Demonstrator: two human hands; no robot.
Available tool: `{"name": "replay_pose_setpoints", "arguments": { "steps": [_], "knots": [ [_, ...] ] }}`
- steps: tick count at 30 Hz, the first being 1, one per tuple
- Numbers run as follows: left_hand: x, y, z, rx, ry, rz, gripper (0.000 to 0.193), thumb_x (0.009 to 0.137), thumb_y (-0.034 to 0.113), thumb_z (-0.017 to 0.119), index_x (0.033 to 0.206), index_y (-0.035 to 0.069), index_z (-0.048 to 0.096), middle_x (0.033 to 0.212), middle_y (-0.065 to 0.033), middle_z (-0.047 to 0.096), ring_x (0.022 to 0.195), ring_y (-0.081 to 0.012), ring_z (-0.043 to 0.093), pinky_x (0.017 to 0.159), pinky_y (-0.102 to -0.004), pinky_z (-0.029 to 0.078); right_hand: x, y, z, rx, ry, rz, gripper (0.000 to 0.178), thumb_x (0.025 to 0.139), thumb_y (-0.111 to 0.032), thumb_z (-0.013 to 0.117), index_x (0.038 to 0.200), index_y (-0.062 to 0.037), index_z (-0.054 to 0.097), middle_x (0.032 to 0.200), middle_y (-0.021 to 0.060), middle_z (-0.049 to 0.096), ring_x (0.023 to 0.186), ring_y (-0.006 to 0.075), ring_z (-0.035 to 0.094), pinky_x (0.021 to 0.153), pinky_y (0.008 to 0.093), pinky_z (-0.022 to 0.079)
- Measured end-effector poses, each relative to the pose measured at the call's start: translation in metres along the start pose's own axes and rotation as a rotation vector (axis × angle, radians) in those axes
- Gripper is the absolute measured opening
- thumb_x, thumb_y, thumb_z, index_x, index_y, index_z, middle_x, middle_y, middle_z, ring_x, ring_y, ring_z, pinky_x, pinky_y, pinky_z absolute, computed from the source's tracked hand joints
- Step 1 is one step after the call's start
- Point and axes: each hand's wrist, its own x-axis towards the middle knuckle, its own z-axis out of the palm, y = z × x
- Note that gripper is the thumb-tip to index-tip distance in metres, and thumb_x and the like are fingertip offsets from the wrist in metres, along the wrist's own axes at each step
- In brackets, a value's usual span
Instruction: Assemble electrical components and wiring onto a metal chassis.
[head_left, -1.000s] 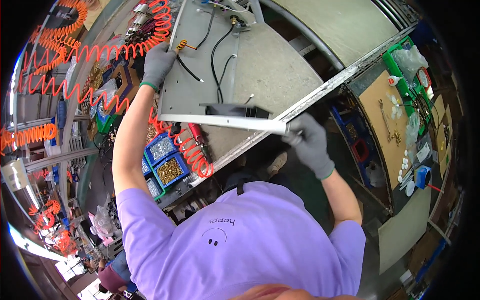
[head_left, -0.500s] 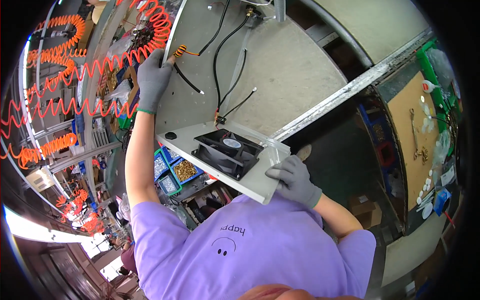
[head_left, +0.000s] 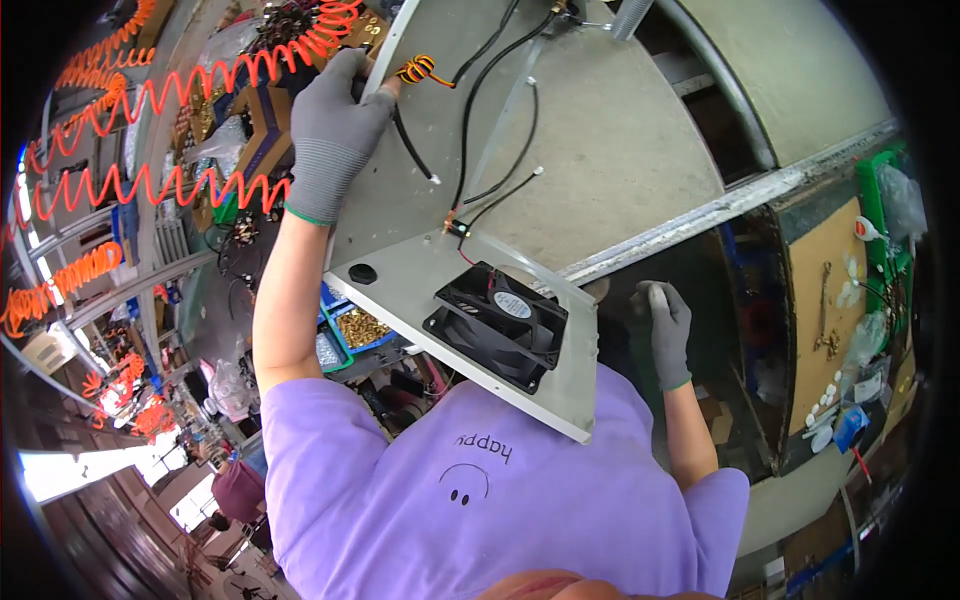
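A grey sheet-metal housing point(head_left: 395, 225) stands tilted in front of me, its lower panel point(head_left: 475, 375) resting close to my shirt. My left hand point(head_left: 340, 115), in a grey glove, is closed round the upper left edge of the housing. A black cooling fan point(head_left: 500, 325) with a round label sits in the lower panel. Beside it is a round black plug point(head_left: 362, 273). A coiled yellow-and-black wire point(head_left: 415, 69) and several black cables point(head_left: 463, 140) hang inside. My gloved right hand point(head_left: 668, 335) is apart from the panel, at its right, with fingers curled; what they hold, if anything, is hidden.
Orange coiled air hoses point(head_left: 200, 190) stretch across the left. Blue and green bins of small brass parts point(head_left: 360, 327) sit below the housing. At right stands a bench point(head_left: 790, 370) with a wrench point(head_left: 825, 300). A metal rail point(head_left: 740, 195) runs behind. Another person point(head_left: 238, 490) is far left.
My right hand has let go of the panel's right edge and moved right, away from it. The housing, with my left hand still on it, appears shifted right in view.
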Motion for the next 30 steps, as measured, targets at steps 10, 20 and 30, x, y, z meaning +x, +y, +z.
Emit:
{"name": "replay_pose_setpoints", "arguments": {
  "steps": [10, 20, 30],
  "knots": [
    [0.009, -0.027, -0.006, 0.001, -0.085, 0.047, 0.045, 0.089, 0.032, 0.058, 0.115, -0.005, 0.055, 0.108, -0.0169, 0.063, 0.098, -0.0201, 0.06, 0.084, -0.0303, 0.044, 0.007, 0.029, -0.072, -0.063, 0.186, -0.162, 0.021, 0.088, -0.012, 0.053, 0.105, -0.0041, 0.061, 0.087, 0.0061, 0.064, 0.076, 0.0117, 0.062, 0.066, 0.0257, 0.05],
    [0.038, 0.082, -0.016, 0.515, 0.034, 0.33, 0.039, 0.095, 0.038, 0.043, 0.112, 0.005, 0.056, 0.099, -0.0206, 0.062, 0.088, -0.0366, 0.06, 0.072, -0.0395, 0.046, -0.074, 0.041, -0.258, -0.195, 0.531, -0.232, 0.019, 0.087, -0.012, 0.05, 0.101, -0.0026, 0.06, 0.085, 0.0113, 0.066, 0.076, 0.0173, 0.064, 0.071, 0.0302, 0.051],
    [-0.048, 0.376, 0.195, -0.05, -0.504, 0.956, 0.02, 0.082, 0.01, 0.059, 0.101, 0.007, 0.057, 0.097, -0.0137, 0.059, 0.081, -0.03, 0.061, 0.07, -0.0382, 0.049, -0.145, 0.132, -0.488, -0.393, 1.279, -0.061, 0.03, 0.08, -0.021, 0.062, 0.103, -0.0032, 0.059, 0.093, 0.0205, 0.063, 0.087, 0.0342, 0.062, 0.075, 0.0413, 0.049]
  ]
}}
